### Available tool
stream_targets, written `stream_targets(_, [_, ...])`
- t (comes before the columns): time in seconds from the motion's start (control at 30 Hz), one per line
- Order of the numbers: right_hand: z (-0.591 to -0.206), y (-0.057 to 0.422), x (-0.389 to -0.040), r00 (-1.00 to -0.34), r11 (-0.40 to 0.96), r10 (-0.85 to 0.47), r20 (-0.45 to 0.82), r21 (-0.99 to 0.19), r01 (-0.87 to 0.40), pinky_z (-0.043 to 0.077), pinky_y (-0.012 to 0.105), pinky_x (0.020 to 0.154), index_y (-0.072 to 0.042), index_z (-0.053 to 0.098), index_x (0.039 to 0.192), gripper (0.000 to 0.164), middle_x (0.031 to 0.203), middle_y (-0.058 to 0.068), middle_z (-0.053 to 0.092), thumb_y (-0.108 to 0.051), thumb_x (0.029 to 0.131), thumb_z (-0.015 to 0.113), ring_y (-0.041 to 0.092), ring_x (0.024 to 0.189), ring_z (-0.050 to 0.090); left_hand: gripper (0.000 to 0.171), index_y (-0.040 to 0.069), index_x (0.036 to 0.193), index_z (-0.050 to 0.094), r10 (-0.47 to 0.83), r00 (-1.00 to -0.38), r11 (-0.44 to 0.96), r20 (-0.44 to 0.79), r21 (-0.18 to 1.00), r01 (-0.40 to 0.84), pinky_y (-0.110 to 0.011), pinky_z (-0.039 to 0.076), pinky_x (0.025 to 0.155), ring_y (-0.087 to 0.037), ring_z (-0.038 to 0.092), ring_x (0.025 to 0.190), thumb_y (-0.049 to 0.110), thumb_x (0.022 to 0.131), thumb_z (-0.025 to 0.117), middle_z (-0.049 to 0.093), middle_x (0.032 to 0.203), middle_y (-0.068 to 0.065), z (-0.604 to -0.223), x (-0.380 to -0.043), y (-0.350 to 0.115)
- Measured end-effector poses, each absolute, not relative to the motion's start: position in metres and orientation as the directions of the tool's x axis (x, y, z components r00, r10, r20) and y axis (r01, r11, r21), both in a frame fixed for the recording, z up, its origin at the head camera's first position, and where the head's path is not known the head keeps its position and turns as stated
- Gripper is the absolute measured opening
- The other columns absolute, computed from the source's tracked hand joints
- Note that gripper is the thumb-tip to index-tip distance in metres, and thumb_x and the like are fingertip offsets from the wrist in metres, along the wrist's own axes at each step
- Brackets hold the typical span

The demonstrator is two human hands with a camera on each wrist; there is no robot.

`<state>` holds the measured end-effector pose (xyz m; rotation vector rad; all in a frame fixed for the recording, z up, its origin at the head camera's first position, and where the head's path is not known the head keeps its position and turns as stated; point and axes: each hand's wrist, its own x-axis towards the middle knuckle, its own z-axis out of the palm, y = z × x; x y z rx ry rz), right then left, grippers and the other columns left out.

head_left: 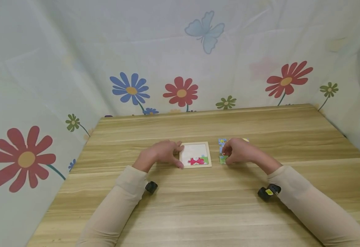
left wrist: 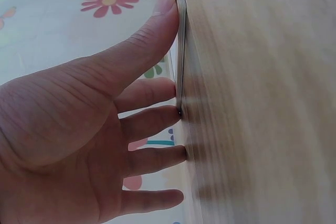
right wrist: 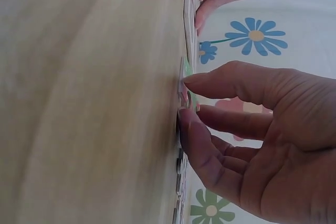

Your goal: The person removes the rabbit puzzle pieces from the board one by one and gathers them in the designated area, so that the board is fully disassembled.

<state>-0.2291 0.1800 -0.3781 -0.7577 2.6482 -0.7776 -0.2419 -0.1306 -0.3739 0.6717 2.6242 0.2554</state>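
A square, light wooden puzzle tray (head_left: 210,151) lies on the table, with joined red and green jigsaw pieces (head_left: 199,161) in its near right part. My left hand (head_left: 166,152) rests at the tray's left side, thumb on the near left corner and fingers spread along the edge. In the left wrist view, the fairly straight thumb (left wrist: 152,30) touches the tray's edge. Right of the tray, my right hand (head_left: 241,151) pinches a green-edged jigsaw piece (right wrist: 187,67) between thumb and fingers, low over the table. The hand hides part of the loose pieces there.
Loose blue and yellow jigsaw pieces (head_left: 222,141) lie just beyond my right hand. The wooden table (head_left: 198,206) ends at a flower-printed cloth backdrop (head_left: 155,55). Dark wrist cameras (head_left: 151,187) hang under both cuffs.
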Motion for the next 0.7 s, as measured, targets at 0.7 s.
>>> stream_targets(0.7, [-0.3727,0.1838,-0.2264,-0.823,0.718,-0.556,-0.115,-0.564,-0.407,0.051,0.031,0.072,0.002,0.073,0.099,0.030,0.084,0.005,0.068,-0.004,0.070,0.080,0.016,0.079,0.061,0.090,0.012,0.152,0.042,0.507,-0.786,0.860,-0.352,0.273,0.432,-0.043,0.024,0.119,-0.028,0.027,0.148,0.050,0.079,0.080,0.030,0.160,-0.007,-0.3724,-0.2411,-0.1307])
